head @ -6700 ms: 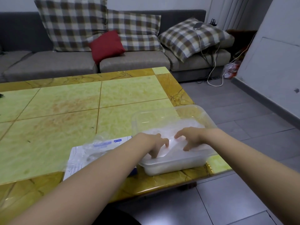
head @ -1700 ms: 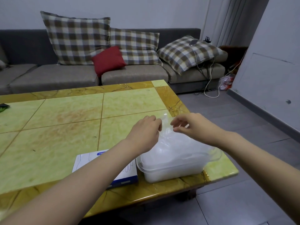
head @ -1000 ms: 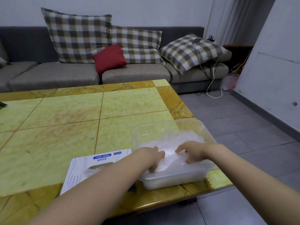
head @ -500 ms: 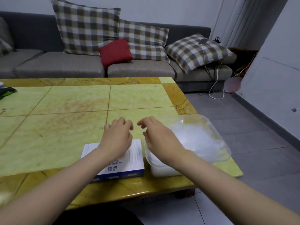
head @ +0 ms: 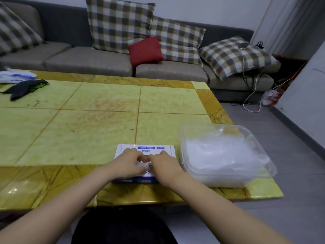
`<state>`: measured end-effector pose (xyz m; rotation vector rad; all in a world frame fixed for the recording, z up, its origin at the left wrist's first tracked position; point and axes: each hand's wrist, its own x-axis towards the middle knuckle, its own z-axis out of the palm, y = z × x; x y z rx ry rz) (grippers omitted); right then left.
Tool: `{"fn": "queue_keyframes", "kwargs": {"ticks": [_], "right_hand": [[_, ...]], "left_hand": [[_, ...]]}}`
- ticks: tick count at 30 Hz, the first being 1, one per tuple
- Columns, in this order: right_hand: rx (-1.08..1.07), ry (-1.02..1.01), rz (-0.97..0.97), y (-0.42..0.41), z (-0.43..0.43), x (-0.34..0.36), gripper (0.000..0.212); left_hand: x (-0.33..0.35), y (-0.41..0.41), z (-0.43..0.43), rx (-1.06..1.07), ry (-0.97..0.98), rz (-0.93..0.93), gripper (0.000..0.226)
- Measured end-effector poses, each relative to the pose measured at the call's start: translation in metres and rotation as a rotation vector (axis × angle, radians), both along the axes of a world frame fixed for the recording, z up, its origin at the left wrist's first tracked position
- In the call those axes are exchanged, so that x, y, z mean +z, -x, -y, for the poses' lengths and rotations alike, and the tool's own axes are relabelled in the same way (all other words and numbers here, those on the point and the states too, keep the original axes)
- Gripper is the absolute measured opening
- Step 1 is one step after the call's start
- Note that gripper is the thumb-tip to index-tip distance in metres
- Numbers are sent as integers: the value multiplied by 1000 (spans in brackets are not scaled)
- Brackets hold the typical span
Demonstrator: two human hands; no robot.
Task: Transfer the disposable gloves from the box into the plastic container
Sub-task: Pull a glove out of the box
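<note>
Head view of a yellow-green tiled coffee table [head: 88,120] with a brown marbled border. Near the front edge lies a flat white-and-blue glove box [head: 146,149], printed top facing up. The left hand [head: 127,163] and right hand [head: 166,164] both rest on the box top, side by side, knuckles up and fingers curled inward so that the fingertips meet over the middle of the box; a patch of pale translucent film [head: 144,167] shows between them, but motion blur hides whether either hand actually pinches it. Just right of the box, not overlapping it, stands the clear plastic container [head: 219,181] at the table's front right corner, lid off, filled with a loose heap of clear disposable gloves [head: 223,155]. At the far left of the table lie a dark crumpled cloth [head: 26,87] and a white plastic bag [head: 15,75]. Behind the table runs a grey sofa [head: 88,60] bearing checked pillows [head: 119,23] and one red cushion [head: 146,50]; a white cable [head: 253,95] trails from the rightmost pillow to the floor.
</note>
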<state>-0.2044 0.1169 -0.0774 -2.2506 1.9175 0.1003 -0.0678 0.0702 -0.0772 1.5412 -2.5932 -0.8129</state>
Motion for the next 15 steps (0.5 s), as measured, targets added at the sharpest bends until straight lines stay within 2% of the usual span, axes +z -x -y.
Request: {"fn": "queue_keyframes", "kwargs": {"ticks": [3,7,10,13,15], "right_hand": [[8,23,-46,-3,2,3,29],[-39,46,-24,-4,4,9,24],[-128,50,112,-2,4,16,23],[-224,88,253,1,3,27,21],[-259,122,322,5,3,36,21]], "left_hand": [[2,-7,1,-4,36,-49,6],[1,-5,-1,103,83,-227,22],[1,-4,-1,141,102,-301,15],[-6,-6,1,100,27,-135,50],[-7,-4,-1,90,20,-45,63]]}}
